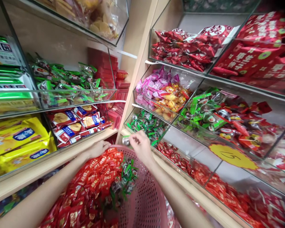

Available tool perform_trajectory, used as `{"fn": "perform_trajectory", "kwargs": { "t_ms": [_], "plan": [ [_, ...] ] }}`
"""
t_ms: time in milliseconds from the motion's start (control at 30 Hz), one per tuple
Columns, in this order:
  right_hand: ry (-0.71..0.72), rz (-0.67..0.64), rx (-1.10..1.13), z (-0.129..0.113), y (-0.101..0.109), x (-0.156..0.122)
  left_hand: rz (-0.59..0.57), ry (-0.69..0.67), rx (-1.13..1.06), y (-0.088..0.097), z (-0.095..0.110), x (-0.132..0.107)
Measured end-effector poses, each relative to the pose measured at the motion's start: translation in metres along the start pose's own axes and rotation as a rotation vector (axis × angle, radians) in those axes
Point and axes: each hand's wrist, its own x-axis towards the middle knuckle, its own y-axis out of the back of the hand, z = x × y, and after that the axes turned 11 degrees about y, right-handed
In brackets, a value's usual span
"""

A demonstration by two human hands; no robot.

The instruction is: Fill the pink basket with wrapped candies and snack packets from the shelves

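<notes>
A pink perforated plastic basket (pixel 154 196) is tilted below my hands. Red wrapped candies (pixel 99 171) heap its left side, and a smaller pile of green-and-clear wrapped candies (pixel 127 175) lies against them. My left hand (pixel 100 149) is closed at the basket's far left rim, fingers curled over the edge. Above the far rim, my right hand (pixel 140 144) has its fingers bent together around a small green-and-clear wrapped candy (pixel 126 140). Just behind that hand is a clear bin of similar green candies (pixel 148 123).
Clear-fronted shelves meet in a corner. On the left are yellow packets (pixel 21 139), blue-and-red biscuit packs (pixel 73 123) and green-wrapped sweets (pixel 66 79). Purple candies (pixel 154 85), red bags (pixel 256 57) and a yellow price tag (pixel 232 156) are on the right. Wooden ledges flank the basket.
</notes>
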Motion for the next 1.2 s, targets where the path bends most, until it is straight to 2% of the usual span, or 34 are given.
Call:
{"fn": "perform_trajectory", "kwargs": {
  "t_ms": [133, 267, 433, 633, 800, 933, 1067, 1200],
  "plan": [
    [-0.093, -0.264, 0.073, -0.001, -0.012, -0.055, -0.002, -0.002, -0.012, 0.000, 0.000, -0.002],
    [-0.208, -0.390, 0.002, 0.015, -0.020, -0.089, -0.013, 0.023, -0.012, 0.000, 0.003, -0.003],
    [-0.285, -0.431, 0.035, 0.028, -0.026, -0.098, -0.002, 0.047, 0.010, 0.000, 0.002, -0.002],
    [-0.295, -0.490, 0.085, 0.031, -0.033, -0.100, 0.005, 0.032, 0.019, -0.001, -0.002, 0.000],
    [-0.225, -0.453, -0.071, 0.020, -0.020, -0.080, 0.010, 0.013, 0.015, 0.000, 0.002, -0.001],
    [-0.086, -0.298, -0.148, 0.016, -0.002, -0.041, 0.005, 0.024, 0.003, 0.001, 0.005, -0.001],
    [-0.025, -0.147, -0.328, 0.031, 0.014, 0.003, 0.005, 0.026, -0.002, 0.002, 0.007, -0.003],
    [0.039, -0.087, -0.611, 0.055, 0.026, 0.042, -0.001, 0.041, -0.025, 0.002, 0.007, -0.005]
  ]
}}
